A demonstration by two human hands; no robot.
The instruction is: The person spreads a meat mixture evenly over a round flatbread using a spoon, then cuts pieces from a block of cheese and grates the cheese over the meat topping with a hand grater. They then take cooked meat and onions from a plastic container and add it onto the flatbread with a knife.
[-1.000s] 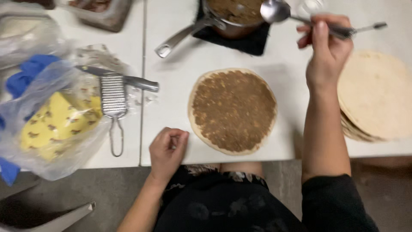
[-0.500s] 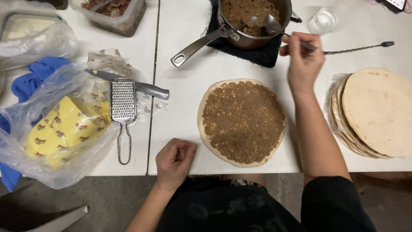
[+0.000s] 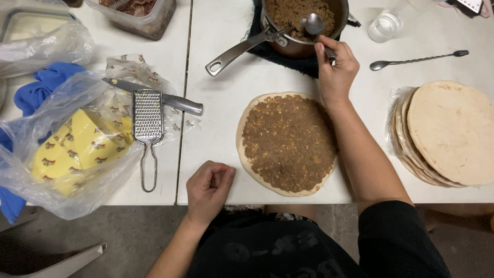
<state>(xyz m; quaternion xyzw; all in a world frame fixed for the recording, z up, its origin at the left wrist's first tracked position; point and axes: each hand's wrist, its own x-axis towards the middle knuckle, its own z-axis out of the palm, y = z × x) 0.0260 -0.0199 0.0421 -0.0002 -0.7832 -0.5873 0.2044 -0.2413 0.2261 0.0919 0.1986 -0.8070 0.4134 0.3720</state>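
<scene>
While right hand (image 3: 337, 69) holds spoon (image 3: 313, 24) over saucepan (image 3: 303, 23) | left hand (image 3: 208, 188) curled on table (image 3: 221, 134)

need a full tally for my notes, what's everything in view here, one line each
saucepan: 1, steel, top centre on a dark mat, holding brown mince
spoon: 1, silver, over the saucepan
topped flatbread: 1, brown mince on pale dough, centre
plain flatbreads: 1 stack, pale, right
long spoon: 1, dark metal, above the stack
glass: 1, clear, top right
grater: 1, silver, left
knife: 1, steel, behind the grater
yellow packet in clear bag: 1, left
blue cloth: 1, far left
left hand: loose fist, table edge
right hand: gripping the spoon
</scene>
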